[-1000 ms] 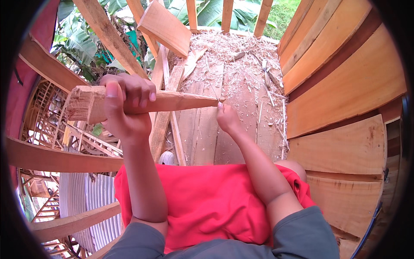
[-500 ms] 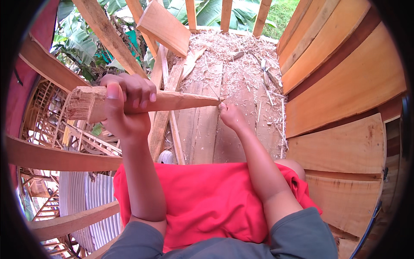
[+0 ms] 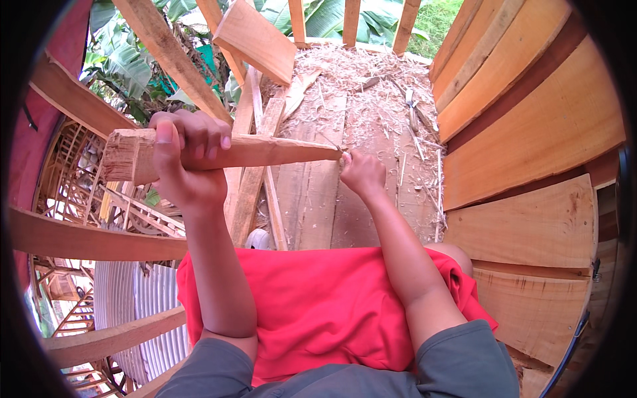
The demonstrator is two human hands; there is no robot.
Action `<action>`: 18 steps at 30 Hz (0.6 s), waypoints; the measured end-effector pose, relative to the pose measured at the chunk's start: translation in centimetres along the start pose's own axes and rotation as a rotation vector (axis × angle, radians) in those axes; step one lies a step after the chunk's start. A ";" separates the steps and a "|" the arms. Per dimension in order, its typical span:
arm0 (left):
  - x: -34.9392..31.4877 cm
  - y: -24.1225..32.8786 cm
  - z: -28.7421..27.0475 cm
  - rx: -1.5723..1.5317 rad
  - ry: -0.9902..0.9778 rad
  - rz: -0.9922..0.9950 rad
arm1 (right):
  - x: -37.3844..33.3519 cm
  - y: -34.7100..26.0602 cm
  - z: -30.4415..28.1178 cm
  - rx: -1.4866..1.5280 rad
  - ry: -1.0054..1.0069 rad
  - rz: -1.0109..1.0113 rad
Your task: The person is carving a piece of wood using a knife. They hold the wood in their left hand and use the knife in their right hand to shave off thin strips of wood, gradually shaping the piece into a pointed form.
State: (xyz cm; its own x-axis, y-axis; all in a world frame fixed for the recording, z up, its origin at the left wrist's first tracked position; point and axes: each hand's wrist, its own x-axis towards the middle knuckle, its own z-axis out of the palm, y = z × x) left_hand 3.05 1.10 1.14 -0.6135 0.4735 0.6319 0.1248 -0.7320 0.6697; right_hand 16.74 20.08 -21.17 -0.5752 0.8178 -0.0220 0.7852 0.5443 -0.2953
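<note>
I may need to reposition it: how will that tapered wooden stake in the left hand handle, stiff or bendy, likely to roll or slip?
The wooden stake looks solid and thick, so probably stiff. Its rough, splintery butt suggests a good grip in the left hand, not slippery. The tapered point near the right hand is thin and could chip; its squarish section likely resists rolling.

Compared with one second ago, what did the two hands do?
The right hand slid slightly down along the tip of the tapered wooden stake, staying closed at it. The left hand kept its grip near the thick end; the stake stayed level.
</note>
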 end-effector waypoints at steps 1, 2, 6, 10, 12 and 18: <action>0.0 0.1 0.1 0.008 0.005 0.000 | 0.0 0.0 0.1 -0.015 0.002 -0.008; 0.0 0.1 0.2 0.016 0.009 0.000 | 0.0 -0.1 0.1 -0.030 0.004 -0.015; 0.0 0.3 0.5 0.024 0.027 -0.022 | 0.0 0.2 0.9 -0.082 0.070 -0.049; -0.1 0.0 0.6 -0.027 0.001 -0.016 | -0.3 0.5 1.7 -0.080 0.135 -0.039; -0.4 -0.5 0.8 -0.057 -0.008 -0.016 | -0.1 1.4 2.5 -0.076 0.219 -0.035; -0.8 -0.5 2.0 -0.051 -0.034 0.007 | -0.4 2.3 3.0 -0.092 0.288 -0.103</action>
State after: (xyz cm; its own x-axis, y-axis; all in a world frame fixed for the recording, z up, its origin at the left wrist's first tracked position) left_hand 4.99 2.11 1.07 -0.5856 0.4846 0.6499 0.0879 -0.7590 0.6452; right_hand 18.03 20.46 -24.67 -0.5742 0.7697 0.2790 0.7514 0.6307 -0.1938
